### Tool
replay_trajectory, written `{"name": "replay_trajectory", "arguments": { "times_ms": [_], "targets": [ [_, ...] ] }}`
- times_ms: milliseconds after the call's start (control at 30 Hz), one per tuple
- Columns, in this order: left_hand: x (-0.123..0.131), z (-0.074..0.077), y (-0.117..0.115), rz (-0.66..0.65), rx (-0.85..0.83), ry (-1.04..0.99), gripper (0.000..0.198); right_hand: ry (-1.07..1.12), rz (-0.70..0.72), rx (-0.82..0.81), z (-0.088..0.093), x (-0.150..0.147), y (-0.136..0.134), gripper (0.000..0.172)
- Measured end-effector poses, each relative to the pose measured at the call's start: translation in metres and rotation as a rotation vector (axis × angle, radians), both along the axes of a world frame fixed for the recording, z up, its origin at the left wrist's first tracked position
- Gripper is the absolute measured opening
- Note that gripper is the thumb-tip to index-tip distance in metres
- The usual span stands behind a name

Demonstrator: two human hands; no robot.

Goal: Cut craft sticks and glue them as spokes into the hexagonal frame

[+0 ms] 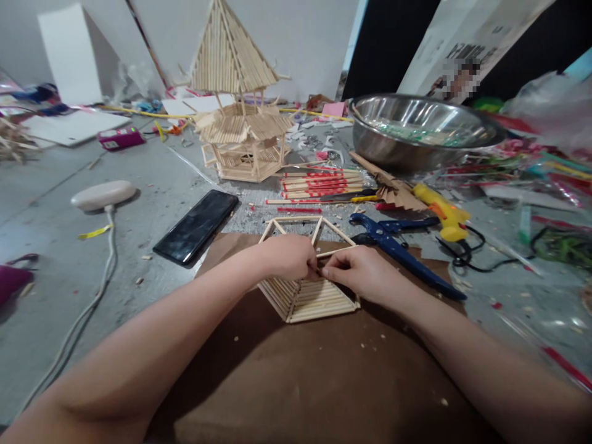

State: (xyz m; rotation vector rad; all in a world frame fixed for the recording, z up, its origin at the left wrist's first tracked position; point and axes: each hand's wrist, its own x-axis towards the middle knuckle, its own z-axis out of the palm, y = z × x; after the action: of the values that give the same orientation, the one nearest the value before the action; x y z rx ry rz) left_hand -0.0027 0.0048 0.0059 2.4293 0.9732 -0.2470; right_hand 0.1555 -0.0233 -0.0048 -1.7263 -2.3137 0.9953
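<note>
A six-sided roof frame of thin wooden sticks (319,302) rests on the brown paper (296,382) in front of me. Rows of sticks cover its near panels, while the far panels show only bare ribs. My left hand (293,256) reaches over the frame's upper part with its fingers curled into a pinch. Close against it, my right hand (356,268) is closed too, thumb and fingertips meeting over the near panel. What the fingertips hold is too small and hidden to make out.
A stick pagoda model (245,132) stands behind the frame. Wooden sticks with red marks (324,184), blue pliers-like cutters (402,250), a yellow glue gun (446,213) and a steel bowl (416,151) lie toward the right. Leftward are a black phone (197,227) and a white corded device (104,195).
</note>
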Motion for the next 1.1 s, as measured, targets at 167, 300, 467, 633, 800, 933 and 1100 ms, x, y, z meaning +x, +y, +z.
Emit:
{"name": "replay_trajectory", "arguments": {
  "times_ms": [167, 300, 467, 633, 800, 933, 1100],
  "targets": [
    [0.000, 0.001, 0.000, 0.009, -0.010, -0.001, 0.026, -0.061, 0.048, -0.049, 0.006, -0.001, 0.009, 0.026],
    [0.000, 0.002, -0.001, 0.032, -0.039, 0.008, 0.025, -0.116, 0.059, -0.077, 0.008, -0.007, 0.014, 0.019],
    [-0.001, 0.001, -0.002, 0.024, -0.029, 0.017, 0.027, -0.101, 0.040, -0.083, 0.005, -0.005, 0.014, 0.019],
    [-0.001, 0.001, -0.002, -0.002, -0.011, 0.005, 0.025, 0.027, 0.082, -0.208, 0.003, 0.004, 0.016, 0.026],
    [-0.001, 0.001, -0.001, 0.004, -0.021, 0.008, 0.024, 0.044, 0.091, -0.211, 0.000, 0.007, 0.018, 0.024],
    [-0.002, -0.001, 0.000, -0.005, -0.028, -0.020, 0.025, 0.034, 0.084, -0.175, -0.003, 0.006, 0.018, 0.022],
    [-0.002, -0.001, 0.001, -0.003, -0.025, -0.031, 0.024, 0.014, 0.084, -0.163, -0.004, 0.005, 0.018, 0.019]
  ]
}}
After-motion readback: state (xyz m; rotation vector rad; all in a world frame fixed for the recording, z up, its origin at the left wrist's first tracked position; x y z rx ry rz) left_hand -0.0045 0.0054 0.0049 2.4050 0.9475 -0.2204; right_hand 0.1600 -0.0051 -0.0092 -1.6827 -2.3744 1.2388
